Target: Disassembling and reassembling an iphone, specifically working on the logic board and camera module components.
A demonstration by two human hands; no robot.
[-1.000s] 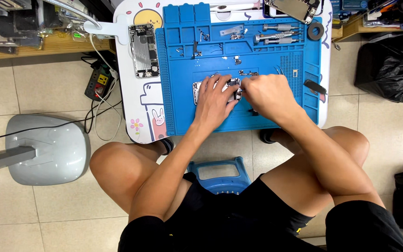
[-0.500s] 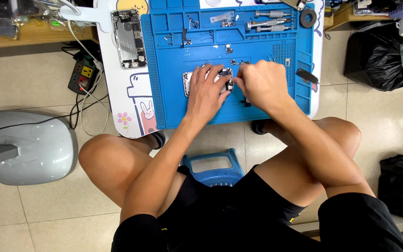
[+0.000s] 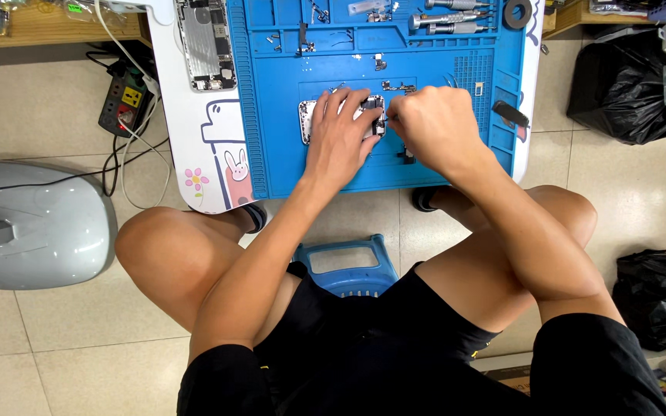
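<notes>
The left hand (image 3: 342, 132) lies flat on the phone (image 3: 307, 122), fingers spread, and presses it down on the blue mat (image 3: 271, 146). The phone is near the middle of the mat, and only its left edge and a small part at its right end show from under the fingers. The right hand (image 3: 435, 123) is at 3 o'clock from the phone, curled into a loose fist, and its fingertips pinch a thin tool (image 3: 385, 119) whose tip touches the right end of the phone. The two hands are just beside each other, almost touching.

At 10 o'clock from the phone, a second phone (image 3: 206, 42) lies opened on the white table (image 3: 194, 162), just off the left edge of the mat. At 1 o'clock, in the top trays of the mat, there are screwdrivers (image 3: 449, 17) and a tape roll (image 3: 518, 13). At 9 o'clock, on the floor, a power strip (image 3: 122, 108) lies with its cables. At 8 o'clock a grey base (image 3: 36, 227) stands on the tiles. A blue stool (image 3: 346, 266) shows between the knees at 6 o'clock. Black bags (image 3: 626, 85) are at 3 o'clock on the floor
</notes>
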